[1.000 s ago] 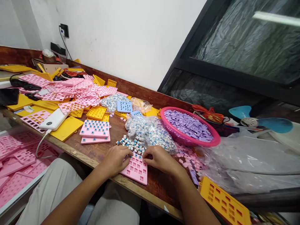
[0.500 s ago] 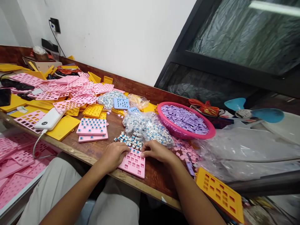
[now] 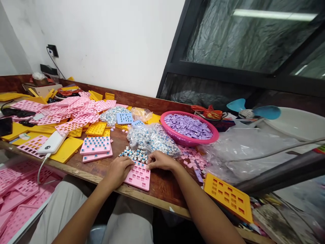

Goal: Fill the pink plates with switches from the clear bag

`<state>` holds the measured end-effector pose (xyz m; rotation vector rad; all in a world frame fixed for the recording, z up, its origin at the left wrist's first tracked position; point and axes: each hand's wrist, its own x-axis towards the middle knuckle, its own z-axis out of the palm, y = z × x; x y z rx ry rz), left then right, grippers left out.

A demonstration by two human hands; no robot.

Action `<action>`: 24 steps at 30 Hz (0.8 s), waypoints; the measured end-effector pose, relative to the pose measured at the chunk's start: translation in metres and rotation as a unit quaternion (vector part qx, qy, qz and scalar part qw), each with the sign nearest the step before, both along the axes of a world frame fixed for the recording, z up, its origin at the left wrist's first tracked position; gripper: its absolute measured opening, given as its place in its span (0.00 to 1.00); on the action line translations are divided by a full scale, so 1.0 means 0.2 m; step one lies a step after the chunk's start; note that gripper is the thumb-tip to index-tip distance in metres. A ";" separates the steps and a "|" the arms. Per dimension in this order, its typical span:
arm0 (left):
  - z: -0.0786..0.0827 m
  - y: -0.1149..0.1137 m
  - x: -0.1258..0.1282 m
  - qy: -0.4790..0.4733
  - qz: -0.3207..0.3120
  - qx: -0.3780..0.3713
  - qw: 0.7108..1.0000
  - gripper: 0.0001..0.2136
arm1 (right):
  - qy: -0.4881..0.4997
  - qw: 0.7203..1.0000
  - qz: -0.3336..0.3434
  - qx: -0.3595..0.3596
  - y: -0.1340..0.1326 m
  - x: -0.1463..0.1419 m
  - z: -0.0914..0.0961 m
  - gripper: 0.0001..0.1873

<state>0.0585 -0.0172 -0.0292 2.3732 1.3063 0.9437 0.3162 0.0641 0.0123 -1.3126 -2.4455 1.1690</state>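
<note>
A pink keypad plate [image 3: 138, 179] with square holes lies flat at the table's front edge, a row of blue-topped key switches along its far side. My left hand [image 3: 119, 171] is closed at its far left corner, fingers bent over the edge and thumb mostly hidden. At the far right corner my right hand [image 3: 160, 161] has thumb and index finger pinched together; anything between them is hidden. Loose white and blue key switches [image 3: 134, 154] are heaped just beyond the plate. Left of them, two stacked pink plates [image 3: 95, 145] carry several blue switches.
Clear bags of switches [image 3: 162, 140] lie behind the heap, beside a pink basket [image 3: 215, 136] of purple pieces. Pink plates [image 3: 76, 106] and yellow plates [image 3: 66, 149] cover the left side, with a white power bank [image 3: 52, 142]. A yellow plate [image 3: 228, 196] sits by my right forearm.
The view has turned to the right, so everything appears shifted left. Both hands keep their places at the pink plate's far corners, with little visible finger movement.
</note>
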 end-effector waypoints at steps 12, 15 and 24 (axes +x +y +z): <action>0.02 -0.04 0.01 0.067 0.044 0.045 0.996 0.10 | -0.116 0.989 0.002 0.096 -0.07 0.10 0.11 0.09; 0.01 -0.05 0.03 0.092 0.071 0.062 0.991 0.09 | -0.129 0.983 0.006 0.129 -0.09 0.06 0.12 0.05; 0.04 -0.02 -0.01 0.036 0.051 0.012 0.998 0.07 | 0.064 0.989 0.024 0.132 -0.13 -0.07 0.11 0.10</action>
